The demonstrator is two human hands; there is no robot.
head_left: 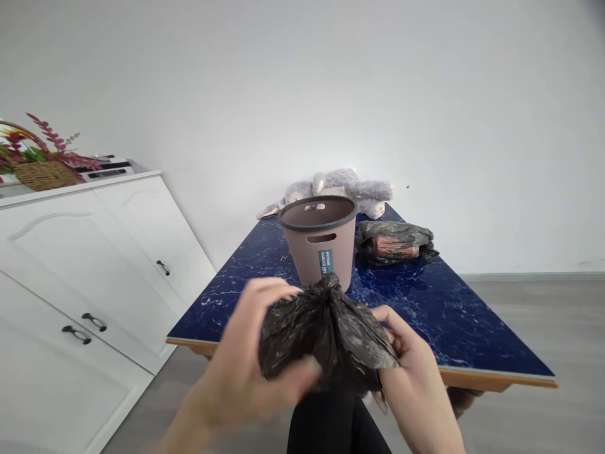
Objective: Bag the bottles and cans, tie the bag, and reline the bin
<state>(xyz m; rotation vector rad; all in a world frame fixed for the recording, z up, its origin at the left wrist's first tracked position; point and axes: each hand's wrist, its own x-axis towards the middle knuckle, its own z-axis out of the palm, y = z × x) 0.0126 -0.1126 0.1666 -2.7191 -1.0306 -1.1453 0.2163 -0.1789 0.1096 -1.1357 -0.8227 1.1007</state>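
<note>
Bag (326, 340), thin black plastic, is up in front of the bin (302, 255) on the bench (406, 315), right hand (411, 372) pinching its side, left hand (246, 356) spread round it, grip too blurred to tell; looks light, floppy, slick, so take the gathered folds (331, 291).

This looks like a room in a home. A basket (45, 175) of flowers (51, 135) decorates a white cabinet (132, 233) with panelled doors, and a fluffy soft toy (350, 183) lies on a blue marble-patterned table (425, 315) against a plain pale wall (302, 88).
</note>
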